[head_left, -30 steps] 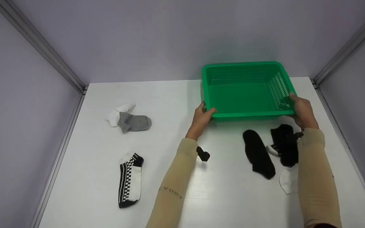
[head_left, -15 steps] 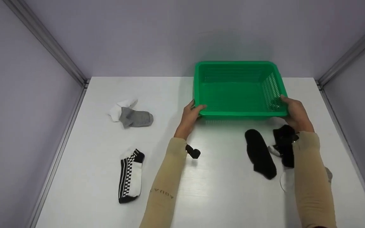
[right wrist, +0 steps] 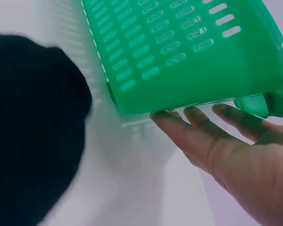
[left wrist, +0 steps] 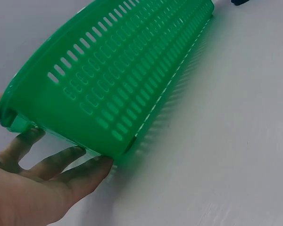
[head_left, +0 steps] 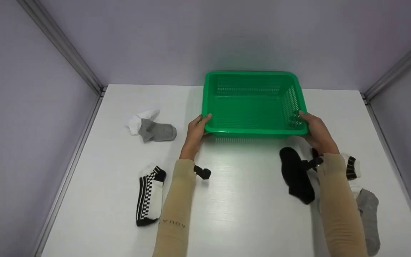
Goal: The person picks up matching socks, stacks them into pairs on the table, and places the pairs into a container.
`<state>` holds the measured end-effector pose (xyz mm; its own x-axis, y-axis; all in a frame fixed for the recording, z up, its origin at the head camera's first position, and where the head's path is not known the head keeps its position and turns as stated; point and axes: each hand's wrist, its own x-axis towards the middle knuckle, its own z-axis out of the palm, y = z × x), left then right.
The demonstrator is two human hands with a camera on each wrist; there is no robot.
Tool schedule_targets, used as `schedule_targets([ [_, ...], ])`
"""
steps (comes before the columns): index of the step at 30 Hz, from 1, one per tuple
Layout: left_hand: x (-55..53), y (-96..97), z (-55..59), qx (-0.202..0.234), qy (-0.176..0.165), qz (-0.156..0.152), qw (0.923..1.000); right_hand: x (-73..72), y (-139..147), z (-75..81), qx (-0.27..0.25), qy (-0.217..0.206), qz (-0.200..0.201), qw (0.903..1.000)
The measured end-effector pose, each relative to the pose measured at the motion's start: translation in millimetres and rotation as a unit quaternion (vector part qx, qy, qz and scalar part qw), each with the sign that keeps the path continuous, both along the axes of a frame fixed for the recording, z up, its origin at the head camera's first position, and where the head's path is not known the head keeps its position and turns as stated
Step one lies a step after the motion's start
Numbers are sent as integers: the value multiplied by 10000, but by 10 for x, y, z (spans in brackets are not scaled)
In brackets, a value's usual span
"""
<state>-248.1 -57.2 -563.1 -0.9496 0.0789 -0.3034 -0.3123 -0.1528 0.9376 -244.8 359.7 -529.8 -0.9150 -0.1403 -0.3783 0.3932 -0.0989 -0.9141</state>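
A green plastic basket [head_left: 255, 131], with slotted walls and nothing inside, is at the back of the white table. My left hand [head_left: 194, 138] grips its front left corner, thumb over the rim. At the front right corner my right hand [head_left: 318, 135] holds it the same way. In the left wrist view, the left fingers [left wrist: 92, 172] lie against the basket's end wall [left wrist: 99, 89]. The right wrist view has the right fingers [right wrist: 179, 129] along the other end. Whether the basket's base touches the table is hard to tell.
On the left lie a grey sock [head_left: 161, 132] over a white sock [head_left: 136, 120], and a checkered sock [head_left: 150, 200]. Right of centre is a black sock [head_left: 295, 175]. A grey sock [head_left: 371, 221] and a black-and-white sock [head_left: 351, 167] are partly behind the right sleeve.
Both hands have carried the basket leftward along the back of the table. More of the socks at the right has come into sight as the right arm shifted left.
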Motion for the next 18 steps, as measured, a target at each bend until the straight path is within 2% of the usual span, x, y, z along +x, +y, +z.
schedule_targets([
  [6, 34, -212, 24, 44, -57, 287, 9996, -34, -211, -22, -17, -70, 108, 9999],
  [12, 14, -419, 39, 0, -139, 571, 9983, -65, -447, -46, 0, -59, 116, 9999],
  [18, 28, -499, 39, -120, -193, 693, 9973, -16, -566, -99, 154, 37, 187, 9997],
])
